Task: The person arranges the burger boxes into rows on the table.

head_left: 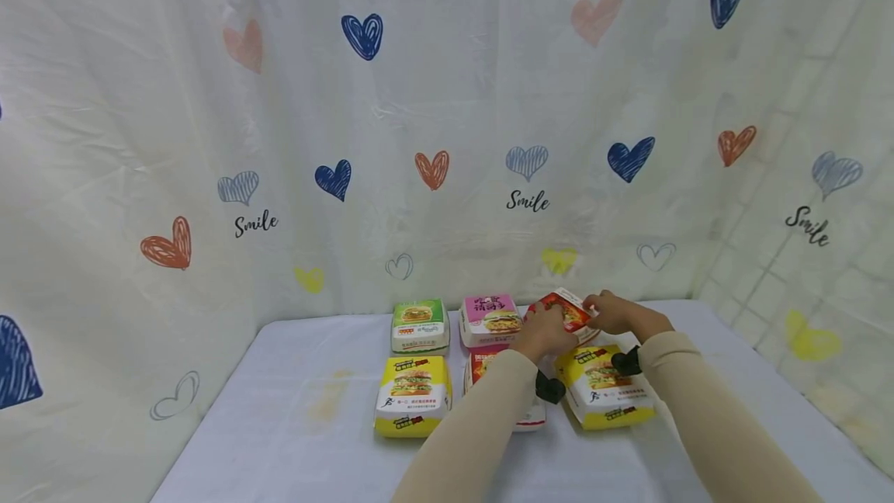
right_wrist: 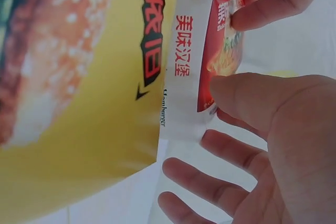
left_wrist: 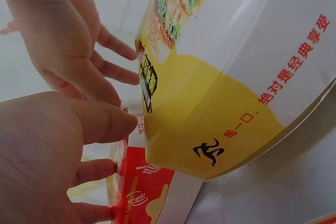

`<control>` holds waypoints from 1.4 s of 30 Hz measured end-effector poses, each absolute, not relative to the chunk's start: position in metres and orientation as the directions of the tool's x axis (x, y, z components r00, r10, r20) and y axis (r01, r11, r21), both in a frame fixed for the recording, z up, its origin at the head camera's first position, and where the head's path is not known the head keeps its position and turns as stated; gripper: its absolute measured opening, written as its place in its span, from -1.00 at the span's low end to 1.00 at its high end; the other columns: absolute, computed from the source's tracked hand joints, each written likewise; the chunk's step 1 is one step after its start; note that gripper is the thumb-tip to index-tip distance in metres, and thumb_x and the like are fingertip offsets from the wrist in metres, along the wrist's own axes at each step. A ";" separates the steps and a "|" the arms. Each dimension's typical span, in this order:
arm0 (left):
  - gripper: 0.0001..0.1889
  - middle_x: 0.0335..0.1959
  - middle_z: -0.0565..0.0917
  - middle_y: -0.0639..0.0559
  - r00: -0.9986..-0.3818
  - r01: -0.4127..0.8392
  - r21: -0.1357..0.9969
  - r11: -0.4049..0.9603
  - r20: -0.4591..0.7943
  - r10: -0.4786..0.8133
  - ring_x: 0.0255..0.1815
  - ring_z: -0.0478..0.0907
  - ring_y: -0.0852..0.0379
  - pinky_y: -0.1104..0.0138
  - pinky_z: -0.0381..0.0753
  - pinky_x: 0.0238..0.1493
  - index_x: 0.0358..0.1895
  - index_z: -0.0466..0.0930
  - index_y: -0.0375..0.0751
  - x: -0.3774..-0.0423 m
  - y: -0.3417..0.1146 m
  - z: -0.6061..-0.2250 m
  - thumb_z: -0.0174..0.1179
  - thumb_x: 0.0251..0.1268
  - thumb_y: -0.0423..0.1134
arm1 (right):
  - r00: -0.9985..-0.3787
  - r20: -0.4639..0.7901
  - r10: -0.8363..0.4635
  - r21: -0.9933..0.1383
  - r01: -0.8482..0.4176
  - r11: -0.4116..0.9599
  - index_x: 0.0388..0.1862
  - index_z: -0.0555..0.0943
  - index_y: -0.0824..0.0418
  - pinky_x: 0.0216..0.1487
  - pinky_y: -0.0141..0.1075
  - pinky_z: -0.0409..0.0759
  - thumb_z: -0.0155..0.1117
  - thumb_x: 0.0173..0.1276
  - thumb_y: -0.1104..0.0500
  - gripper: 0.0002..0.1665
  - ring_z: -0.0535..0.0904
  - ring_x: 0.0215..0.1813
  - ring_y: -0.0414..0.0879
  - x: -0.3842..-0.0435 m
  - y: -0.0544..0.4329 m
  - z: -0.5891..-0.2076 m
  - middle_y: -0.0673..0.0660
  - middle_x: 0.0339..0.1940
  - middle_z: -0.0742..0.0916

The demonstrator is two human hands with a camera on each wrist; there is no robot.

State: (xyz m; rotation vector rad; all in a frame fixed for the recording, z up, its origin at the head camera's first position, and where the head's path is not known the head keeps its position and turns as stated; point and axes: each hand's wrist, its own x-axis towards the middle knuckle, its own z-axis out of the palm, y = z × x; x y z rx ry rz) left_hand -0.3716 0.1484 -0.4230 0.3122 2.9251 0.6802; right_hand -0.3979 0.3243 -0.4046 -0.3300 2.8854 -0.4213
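Observation:
At the back right of the table, a red burger box (head_left: pixel 569 315) sits turned at an angle between two hands. The left hand (head_left: pixel 546 332) holds its left side, with thumb and fingertips on the carton (left_wrist: pixel 137 192). On the other side the right hand (head_left: pixel 615 312) pinches an edge; its thumb (right_wrist: pixel 231 90) lies on the red top and a forefinger bends beside the carton wall. Just in front lies a yellow burger box (head_left: pixel 604 386), which hides part of the red one in both wrist views.
A green box (head_left: pixel 420 324) and a pink box (head_left: pixel 490 318) stand to the left at the back. Before them are another yellow box (head_left: pixel 414 396) and a red box (head_left: pixel 478 363), partly covered by the left forearm. A white curtain with hearts (head_left: pixel 433 99) hangs behind the table (head_left: pixel 293 410).

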 end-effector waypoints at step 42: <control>-0.64 0.29 0.44 0.07 -0.957 0.275 0.231 0.933 -0.029 0.289 0.20 0.41 0.08 0.17 0.53 0.32 0.09 0.70 0.12 -0.374 0.146 -0.419 0.38 0.27 0.07 | -0.955 -0.183 -0.235 -0.210 -0.195 0.958 0.19 0.48 0.31 0.13 0.15 0.61 0.32 0.43 0.24 -0.59 0.58 0.09 0.24 -0.401 0.316 -0.403 0.44 0.29 0.51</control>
